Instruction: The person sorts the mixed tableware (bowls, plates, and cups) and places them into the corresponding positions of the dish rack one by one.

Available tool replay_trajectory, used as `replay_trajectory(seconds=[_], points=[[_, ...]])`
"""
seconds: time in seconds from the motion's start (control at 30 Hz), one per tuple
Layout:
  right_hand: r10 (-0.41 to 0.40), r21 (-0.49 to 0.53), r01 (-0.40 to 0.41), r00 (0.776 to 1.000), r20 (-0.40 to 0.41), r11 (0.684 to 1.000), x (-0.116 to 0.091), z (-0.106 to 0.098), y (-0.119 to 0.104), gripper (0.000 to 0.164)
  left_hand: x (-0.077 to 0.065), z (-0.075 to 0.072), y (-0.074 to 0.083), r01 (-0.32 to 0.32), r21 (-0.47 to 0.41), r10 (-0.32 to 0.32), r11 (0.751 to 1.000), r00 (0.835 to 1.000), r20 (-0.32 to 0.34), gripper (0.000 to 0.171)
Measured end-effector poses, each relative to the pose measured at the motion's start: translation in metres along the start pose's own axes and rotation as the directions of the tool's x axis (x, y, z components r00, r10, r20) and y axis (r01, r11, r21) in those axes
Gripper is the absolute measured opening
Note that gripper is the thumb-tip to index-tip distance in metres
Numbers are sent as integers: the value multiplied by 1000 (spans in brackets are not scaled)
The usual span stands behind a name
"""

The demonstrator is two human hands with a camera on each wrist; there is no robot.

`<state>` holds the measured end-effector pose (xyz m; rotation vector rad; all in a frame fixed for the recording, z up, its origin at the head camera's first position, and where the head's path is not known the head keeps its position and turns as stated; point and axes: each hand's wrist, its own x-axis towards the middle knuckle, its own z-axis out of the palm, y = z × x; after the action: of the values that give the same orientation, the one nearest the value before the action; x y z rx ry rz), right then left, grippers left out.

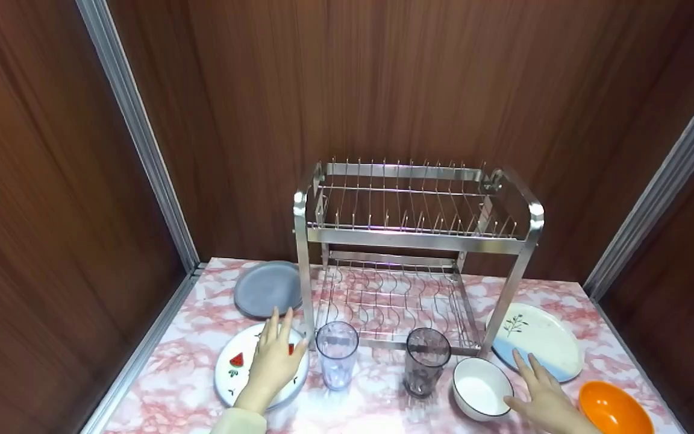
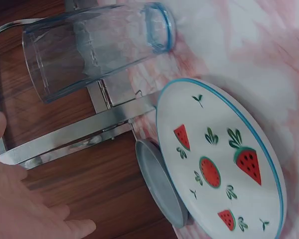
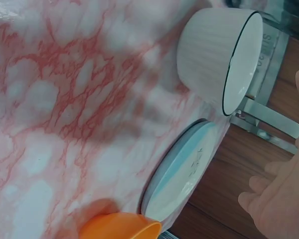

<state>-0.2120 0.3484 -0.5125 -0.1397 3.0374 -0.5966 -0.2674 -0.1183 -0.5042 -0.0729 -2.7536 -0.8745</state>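
Note:
My left hand [image 1: 275, 360], fingers extended and nothing held, hovers over a white plate [image 2: 222, 164] with watermelon drawings and a blue rim. Just right of that hand stands a clear bluish glass [image 1: 337, 355]. My right hand [image 1: 543, 395] is spread, empty, between a white bowl [image 1: 482, 389] with a dark rim and an orange bowl [image 1: 615, 410]. Beyond its fingertips lies an oval plate [image 1: 543, 337] in cream and blue with a leafy sprig. A dark grey glass [image 1: 426, 361] stands left of the white bowl.
A two-tier metal dish rack [image 1: 419, 240] stands at the back middle, its wire slots bare. Behind the watermelon plate lies a grey plate [image 1: 268, 289]. Wood-grain panels [image 1: 407, 78] enclose the marble-patterned table [image 1: 160, 374] at the back and sides.

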Motion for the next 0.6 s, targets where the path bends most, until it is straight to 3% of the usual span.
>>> replay_trajectory(seconds=[0.13,0.3,0.6], points=[[5,24,-5,1000,-22,1000,1,1,3,97,12,0,3,12,-135,-15,991,1000,-19,69],[14,80,-8,997,-78,997,4,4,8,102,30,-1,9,8,-287,-16,958,1000,-27,71],[116,205,-90,986,-119,974,11,11,21,105,62,2,21,9,-444,-43,896,997,-66,72]])
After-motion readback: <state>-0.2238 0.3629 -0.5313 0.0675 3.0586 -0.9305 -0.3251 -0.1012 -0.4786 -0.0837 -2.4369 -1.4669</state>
